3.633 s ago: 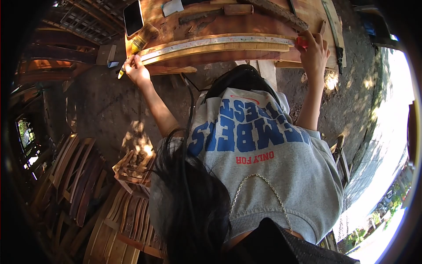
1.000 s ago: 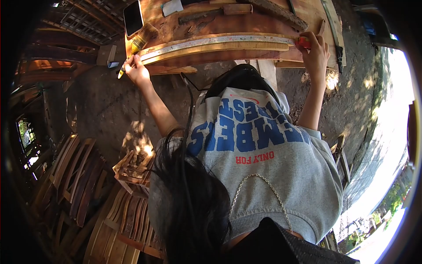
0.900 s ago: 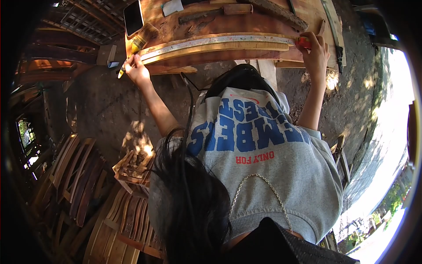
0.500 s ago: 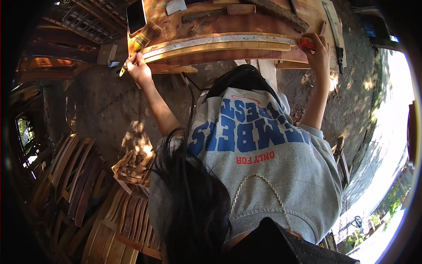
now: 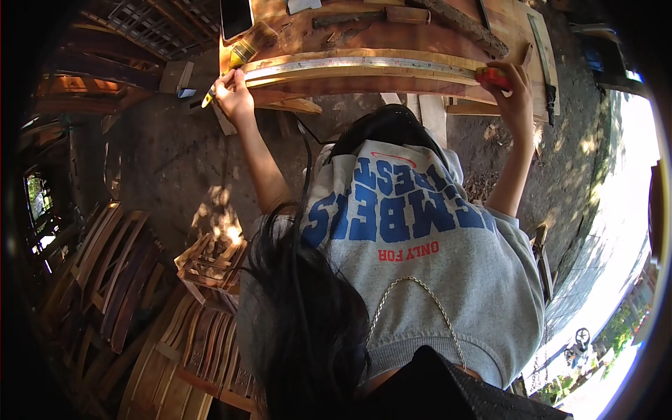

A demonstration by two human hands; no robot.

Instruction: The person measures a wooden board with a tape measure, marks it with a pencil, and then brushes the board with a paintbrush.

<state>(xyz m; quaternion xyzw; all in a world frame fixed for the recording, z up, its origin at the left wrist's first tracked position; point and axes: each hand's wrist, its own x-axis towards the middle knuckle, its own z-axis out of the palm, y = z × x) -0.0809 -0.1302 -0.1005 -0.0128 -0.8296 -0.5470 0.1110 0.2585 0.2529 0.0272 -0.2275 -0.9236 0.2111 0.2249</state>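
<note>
A pale wooden strip (image 5: 413,57) lies along the near side of the wooden table (image 5: 280,43), with the white blade of a tape measure (image 5: 378,61) stretched along it. At the strip's left end my left hand (image 5: 234,99) pinches the blade's end. Beside those fingers lies a paintbrush (image 5: 246,52) with a yellow ferrule, its handle past the table's edge. My right hand (image 5: 514,91) is wrapped round the red tape case (image 5: 493,77) at the right end.
A phone (image 5: 236,17) lies at the table's left corner. Farther back are a hammer-like tool (image 5: 406,15) and a rough stick (image 5: 469,29). A metal ruler (image 5: 539,56) lies at the right. Wooden chair frames (image 5: 105,259) stand on the ground at left.
The table, its objects and my hands appear slightly farther right in view. Both hands keep their places at the two ends of the tape.
</note>
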